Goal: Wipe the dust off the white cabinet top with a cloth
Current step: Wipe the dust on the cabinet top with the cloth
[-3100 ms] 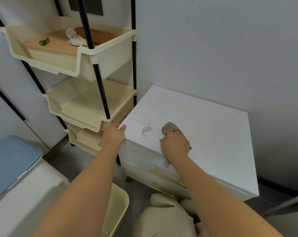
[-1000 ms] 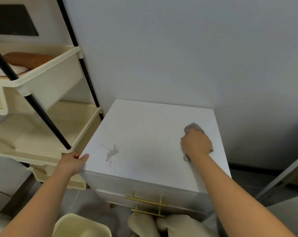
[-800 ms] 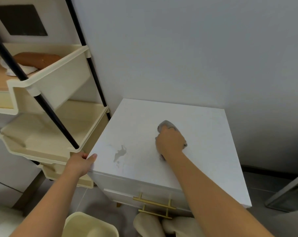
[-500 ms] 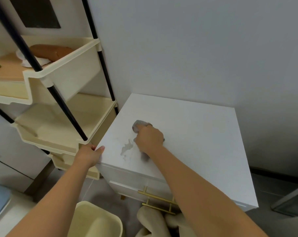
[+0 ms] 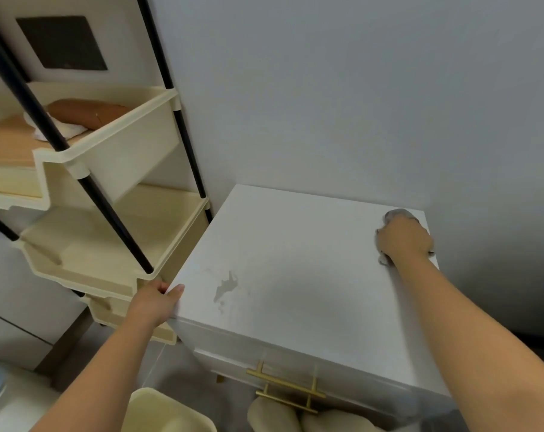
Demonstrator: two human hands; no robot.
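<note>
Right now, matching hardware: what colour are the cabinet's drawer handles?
Brushed gold drawer handles, clearest in the head view.

2 bare forearms, no sleeves

The left hand (image 5: 153, 302) and right hand (image 5: 404, 240) are gloveless, both arms uncovered to the frame edge. A thin ring-like band shows on 1 right finger. Pale beige trouser knees (image 5: 311, 416) show near the bottom.

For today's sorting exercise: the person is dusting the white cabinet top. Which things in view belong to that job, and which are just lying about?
Belongs to the job:
- white cabinet top
- grey cloth, under the right hand
- left hand, gripping the cabinet's corner

Just lying about:
- cream shelf rack
- brown roll on its upper tray
- cream bin on the floor
</note>
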